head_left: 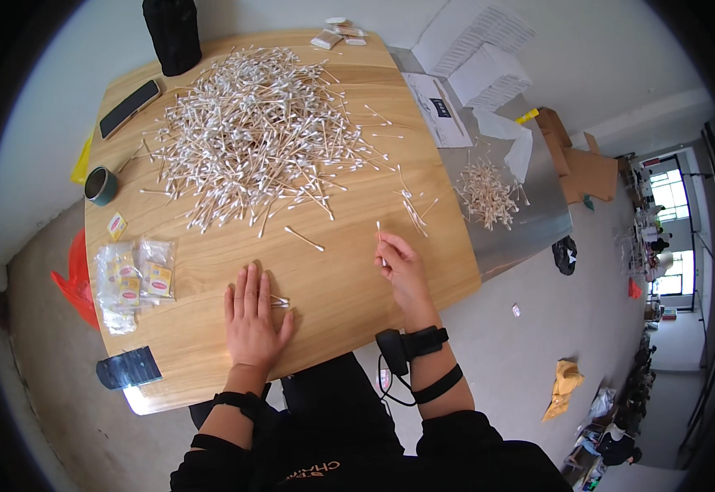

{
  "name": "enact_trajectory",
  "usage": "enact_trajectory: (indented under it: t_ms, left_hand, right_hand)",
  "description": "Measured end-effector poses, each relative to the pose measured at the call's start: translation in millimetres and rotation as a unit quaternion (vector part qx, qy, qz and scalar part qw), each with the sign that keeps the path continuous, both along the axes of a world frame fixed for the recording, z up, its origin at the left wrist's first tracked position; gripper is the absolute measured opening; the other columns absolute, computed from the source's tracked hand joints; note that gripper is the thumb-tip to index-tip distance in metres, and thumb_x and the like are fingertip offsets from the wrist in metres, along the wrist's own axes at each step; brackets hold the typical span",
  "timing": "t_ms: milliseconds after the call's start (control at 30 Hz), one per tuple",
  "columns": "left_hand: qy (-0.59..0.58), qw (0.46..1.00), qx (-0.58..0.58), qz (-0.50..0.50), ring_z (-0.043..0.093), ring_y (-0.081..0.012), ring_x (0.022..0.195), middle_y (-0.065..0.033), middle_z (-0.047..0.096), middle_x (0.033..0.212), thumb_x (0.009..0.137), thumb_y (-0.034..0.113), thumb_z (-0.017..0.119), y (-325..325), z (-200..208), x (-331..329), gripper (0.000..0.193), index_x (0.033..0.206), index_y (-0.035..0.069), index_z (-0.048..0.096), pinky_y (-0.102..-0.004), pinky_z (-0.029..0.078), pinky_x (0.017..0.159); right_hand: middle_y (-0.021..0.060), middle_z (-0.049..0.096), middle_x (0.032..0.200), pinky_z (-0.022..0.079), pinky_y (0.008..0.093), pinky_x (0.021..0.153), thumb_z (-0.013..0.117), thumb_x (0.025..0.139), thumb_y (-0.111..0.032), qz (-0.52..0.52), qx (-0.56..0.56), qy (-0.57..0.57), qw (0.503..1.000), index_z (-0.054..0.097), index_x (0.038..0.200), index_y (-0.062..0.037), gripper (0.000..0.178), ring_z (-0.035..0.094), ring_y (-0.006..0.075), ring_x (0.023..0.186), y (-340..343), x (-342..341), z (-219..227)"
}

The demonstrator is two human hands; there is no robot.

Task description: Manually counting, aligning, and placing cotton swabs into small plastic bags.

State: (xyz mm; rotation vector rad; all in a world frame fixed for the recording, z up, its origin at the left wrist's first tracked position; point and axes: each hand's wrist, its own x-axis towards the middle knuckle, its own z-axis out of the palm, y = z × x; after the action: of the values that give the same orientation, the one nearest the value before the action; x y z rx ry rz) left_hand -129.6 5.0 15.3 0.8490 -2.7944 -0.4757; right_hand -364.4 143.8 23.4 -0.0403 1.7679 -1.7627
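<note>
My left hand (255, 324) lies flat, palm down, on the wooden table (333, 283), its fingers stretched out. From under its thumb side poke the white tips of a few cotton swabs (280, 302); the rest of them is hidden. Between the thumb and fingers of my right hand (402, 264) is a single cotton swab (379, 227), one white tip above the fingers and one below. A loose cotton swab (304, 239) rests between the two hands and a big heap of swabs (251, 135) farther back. Several stray swabs (413, 211) lie beyond my right hand.
Small clear bags with yellow labels (134, 277) lie at the left, near a dark cup (101, 186) and a phone (130, 108). A black bag (172, 37) stands at the back left. On the metal side table (497, 246) are a smaller swab pile (488, 195) and white stacks (488, 75).
</note>
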Motion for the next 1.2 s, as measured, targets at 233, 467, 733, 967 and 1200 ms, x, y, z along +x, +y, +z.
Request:
enact_trajectory:
  t_ms: [233,467,733,967,1200]
  left_hand:
    - [-0.009,1.0,-0.003,-0.001,0.022,-0.0309,0.144,-0.0142,0.028,0.154,0.083,0.037,0.059,-0.1,0.1,0.8,0.075,0.145,0.003,0.033,-0.0479,0.015,0.117]
    - [-0.002,1.0,-0.004,0.0,0.022,-0.0309,0.144,-0.0144,0.028,0.154,0.083,0.037,0.059,0.4,-0.7,2.3,0.075,0.145,0.002,0.033,-0.048,0.016,0.117]
    - [0.008,1.0,-0.002,0.001,0.024,-0.031,0.143,-0.0143,0.03,0.153,0.084,0.036,0.059,-1.0,1.6,1.1,0.072,0.143,0.002,0.036,-0.0477,0.017,0.117]
    - [-0.001,1.0,-0.006,0.005,0.024,-0.0307,0.143,-0.0139,0.03,0.153,0.083,0.037,0.06,-1.0,-1.3,1.0,0.074,0.144,0.003,0.036,-0.0475,0.017,0.117]
    - [-0.002,1.0,0.0,0.004,0.023,-0.0308,0.143,-0.0142,0.029,0.154,0.082,0.038,0.06,-0.1,-1.9,2.1,0.075,0.144,0.003,0.035,-0.0475,0.016,0.117]
  right_hand:
    - [0.0005,0.061,0.078,0.038,0.0193,0.053,0.062,0.092,-0.012,0.011,0.014,0.059,0.998,0.064,0.111,-0.0014,0.022,0.055,0.0067,0.065,3.8,0.3,-10.5]
    - [0.001,0.064,0.085,0.042,0.0194,0.057,0.062,0.094,-0.018,-0.047,-0.012,-0.06,0.997,0.063,0.115,-0.0025,0.026,0.06,0.0076,0.072,-0.6,0.6,4.7]
    - [0.0022,0.065,0.085,0.042,0.019,0.058,0.061,0.095,-0.017,0.017,-0.011,-0.027,0.999,0.063,0.116,-0.0033,0.025,0.061,0.0081,0.072,-2.1,7.1,2.6]
    - [0.0031,0.065,0.085,0.043,0.0194,0.058,0.061,0.094,-0.017,0.005,0.014,-0.006,1.0,0.066,0.113,-0.005,0.023,0.061,0.009,0.069,-10.5,15.3,-0.9]
    - [0.005,0.065,0.096,0.049,0.0222,0.068,0.057,0.096,-0.017,0.004,-0.024,-0.107,0.994,0.061,0.122,-0.0052,0.028,0.065,0.0127,0.083,-10.5,18.0,8.4]
